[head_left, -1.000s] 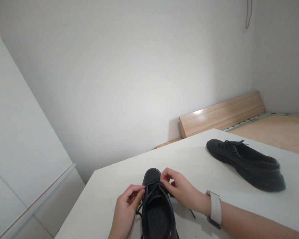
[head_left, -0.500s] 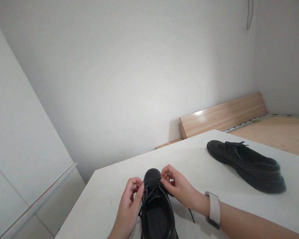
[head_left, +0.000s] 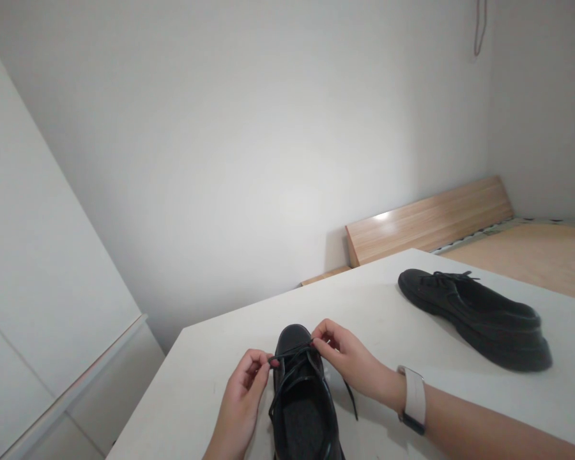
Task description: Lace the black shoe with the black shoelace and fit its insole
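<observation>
A black lace-up shoe [head_left: 333,427] stands on the white table, toe pointing away from me, its opening facing up. Left of its lacing, my left hand [head_left: 249,386] pinches a black shoelace [head_left: 287,353] between thumb and fingertips. On the opposite side my right hand [head_left: 338,348] is closed in a pinch on the lace near the upper eyelets. Between the two hands the lace runs across the front of the shoe. A loose lace end hangs below my right hand, and another loop droops on the shoe's left side. A light-banded watch [head_left: 413,399] is on my right wrist.
A second black shoe [head_left: 479,319], its lace tied, lies at the right of the white table [head_left: 211,358]. Behind are a wooden headboard [head_left: 431,220] and a bed surface [head_left: 546,255]. A white cabinet [head_left: 43,255] stands at the left.
Both hands have drawn slightly apart, the left to the left and the right to the right. The lace now shows stretched between them, and the loose end at right has shifted left.
</observation>
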A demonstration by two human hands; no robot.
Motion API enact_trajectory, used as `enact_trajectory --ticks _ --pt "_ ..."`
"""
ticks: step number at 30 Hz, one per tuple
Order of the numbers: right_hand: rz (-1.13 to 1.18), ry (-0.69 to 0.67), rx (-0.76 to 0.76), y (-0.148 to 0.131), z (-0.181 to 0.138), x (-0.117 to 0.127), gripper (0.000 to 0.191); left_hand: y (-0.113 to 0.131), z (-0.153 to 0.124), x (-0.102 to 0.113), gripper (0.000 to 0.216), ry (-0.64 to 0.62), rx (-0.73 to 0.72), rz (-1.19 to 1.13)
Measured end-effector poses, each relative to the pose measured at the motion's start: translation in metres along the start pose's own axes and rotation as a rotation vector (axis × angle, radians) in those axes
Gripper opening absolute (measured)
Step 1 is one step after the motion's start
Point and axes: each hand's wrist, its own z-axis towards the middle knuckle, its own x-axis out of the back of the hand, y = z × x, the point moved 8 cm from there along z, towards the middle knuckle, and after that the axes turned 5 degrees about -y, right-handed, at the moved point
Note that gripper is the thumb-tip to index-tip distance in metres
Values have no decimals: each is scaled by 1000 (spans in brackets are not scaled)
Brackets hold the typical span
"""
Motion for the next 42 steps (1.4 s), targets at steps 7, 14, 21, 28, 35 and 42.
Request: enact_trajectory --ticks 7,14,21,28,35,42 --pt "168 36 -4 -4 1 3 24 -9 -5 5 29 130 68 -403" --pt "404 38 -72 -6 2 9 30 -10 -3 14 46 174 94 -564" --pt "269 57 -20 -12 11 32 30 5 1 26 32 87 -74 298" --pt "-22 -196 -70 -17 8 18 19 6 0 19 41 5 -80 310" --pt "76 -94 9 -20 13 28 14 -7 2 42 44 189 67 -438" --pt "409 95 113 -23 14 50 21 -1 -2 44 35 207 142 -954"
